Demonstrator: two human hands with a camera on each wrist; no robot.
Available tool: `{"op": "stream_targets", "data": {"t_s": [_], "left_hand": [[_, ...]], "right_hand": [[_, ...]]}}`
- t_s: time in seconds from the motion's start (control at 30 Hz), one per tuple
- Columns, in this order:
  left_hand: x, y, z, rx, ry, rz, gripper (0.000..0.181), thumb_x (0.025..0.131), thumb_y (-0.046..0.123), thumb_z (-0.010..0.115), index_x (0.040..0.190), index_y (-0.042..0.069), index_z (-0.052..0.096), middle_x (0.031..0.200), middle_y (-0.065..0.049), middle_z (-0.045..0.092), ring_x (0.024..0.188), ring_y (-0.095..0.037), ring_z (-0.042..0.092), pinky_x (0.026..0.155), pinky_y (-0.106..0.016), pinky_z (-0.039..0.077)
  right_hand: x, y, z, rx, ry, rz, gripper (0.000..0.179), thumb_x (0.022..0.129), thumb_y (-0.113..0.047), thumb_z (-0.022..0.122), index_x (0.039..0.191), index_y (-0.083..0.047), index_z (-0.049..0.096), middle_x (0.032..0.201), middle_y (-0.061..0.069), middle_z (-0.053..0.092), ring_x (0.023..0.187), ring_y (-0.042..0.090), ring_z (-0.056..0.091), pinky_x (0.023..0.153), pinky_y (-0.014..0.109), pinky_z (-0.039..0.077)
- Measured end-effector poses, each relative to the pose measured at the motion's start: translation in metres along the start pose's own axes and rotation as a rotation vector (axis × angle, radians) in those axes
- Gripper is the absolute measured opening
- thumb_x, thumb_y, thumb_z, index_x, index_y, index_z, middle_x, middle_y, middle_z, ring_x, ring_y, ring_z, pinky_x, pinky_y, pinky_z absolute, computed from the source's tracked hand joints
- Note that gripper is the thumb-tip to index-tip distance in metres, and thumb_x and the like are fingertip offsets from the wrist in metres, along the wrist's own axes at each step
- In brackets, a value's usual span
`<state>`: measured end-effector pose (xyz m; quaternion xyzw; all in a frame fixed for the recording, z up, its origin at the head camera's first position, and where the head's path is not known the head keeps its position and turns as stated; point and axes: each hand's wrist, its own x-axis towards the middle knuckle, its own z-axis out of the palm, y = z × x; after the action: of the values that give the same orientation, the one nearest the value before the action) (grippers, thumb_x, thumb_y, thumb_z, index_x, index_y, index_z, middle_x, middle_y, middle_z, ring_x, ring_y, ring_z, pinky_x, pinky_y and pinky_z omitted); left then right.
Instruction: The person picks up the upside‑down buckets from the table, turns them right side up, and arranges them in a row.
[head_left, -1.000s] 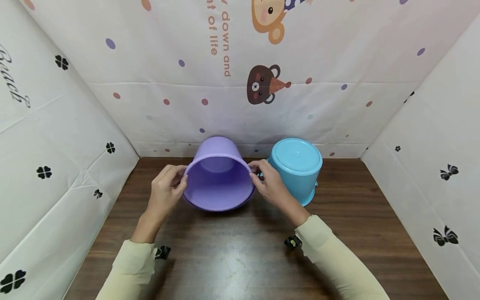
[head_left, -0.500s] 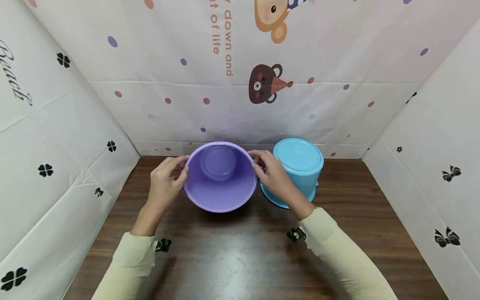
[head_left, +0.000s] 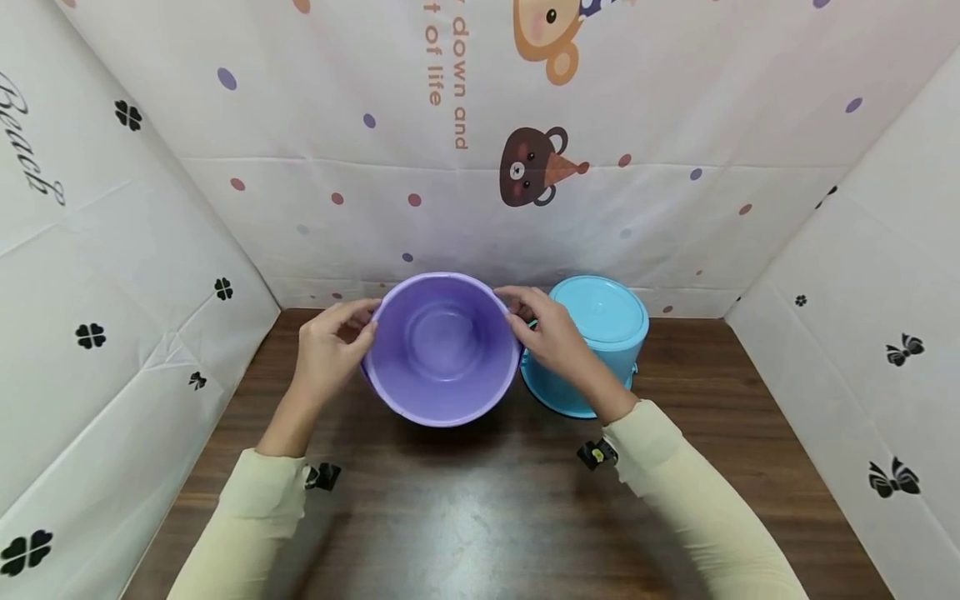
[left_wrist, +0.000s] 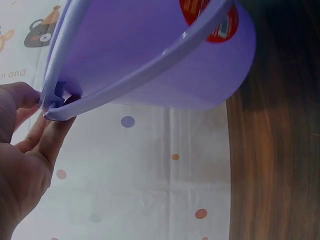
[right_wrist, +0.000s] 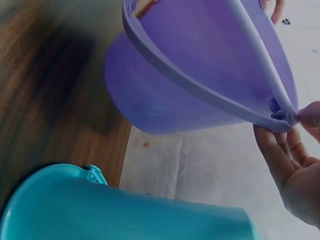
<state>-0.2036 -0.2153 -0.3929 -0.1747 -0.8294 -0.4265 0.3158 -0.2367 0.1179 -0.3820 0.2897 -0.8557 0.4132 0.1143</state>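
Observation:
A purple bucket (head_left: 444, 350) faces up toward the head camera, its round inside and bottom showing. My left hand (head_left: 330, 350) pinches its rim at the left, thumb on the near side and fingers outside. On the opposite side my right hand (head_left: 551, 337) pinches the rim in the same way. Both wrist views show the bucket's purple handle (right_wrist: 200, 90) hanging down along its outer wall, with the fingers by the handle joints. In the left wrist view a red round sticker (left_wrist: 220, 22) shows on the wall, partly behind the handle.
Right of the purple bucket, a light blue bucket (head_left: 600, 312) stands upside down on the brown wooden table (head_left: 465, 517), just behind my right hand. A patterned white cloth (head_left: 337, 125) rises at the back edge, and similar cloths stand at both sides.
The purple bucket has tipped from lying toward the camera to more upright, so its inner bottom now shows fully. Both hands kept their hold on the rim and shifted slightly up and back.

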Motion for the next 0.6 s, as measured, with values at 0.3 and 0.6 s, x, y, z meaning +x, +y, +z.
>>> {"op": "stream_targets", "data": {"t_s": [0.3,0.6], "left_hand": [[0.016,0.002,-0.008,0.012,-0.138,-0.138,0.027,0.091,0.002,0.072,0.118,0.007,0.077,0.087,-0.01,0.075,0.072,-0.008,0.067,0.062,-0.011,0.051],[0.029,-0.007,-0.011,-0.034,-0.223,-0.245,0.028,0.092,0.004,0.071,0.119,0.01,0.078,0.09,-0.014,0.075,0.071,-0.013,0.067,0.055,-0.019,0.054]], "right_hand": [[0.02,-0.004,-0.012,-0.026,-0.092,0.082,0.036,0.104,-0.014,0.057,0.14,-0.015,0.063,0.1,0.007,0.064,0.08,0.019,0.065,0.065,0.035,0.054],[0.033,-0.003,-0.014,-0.013,-0.177,0.216,0.035,0.105,-0.02,0.057,0.14,-0.021,0.062,0.106,0.007,0.07,0.088,0.022,0.068,0.064,0.033,0.058]]}}
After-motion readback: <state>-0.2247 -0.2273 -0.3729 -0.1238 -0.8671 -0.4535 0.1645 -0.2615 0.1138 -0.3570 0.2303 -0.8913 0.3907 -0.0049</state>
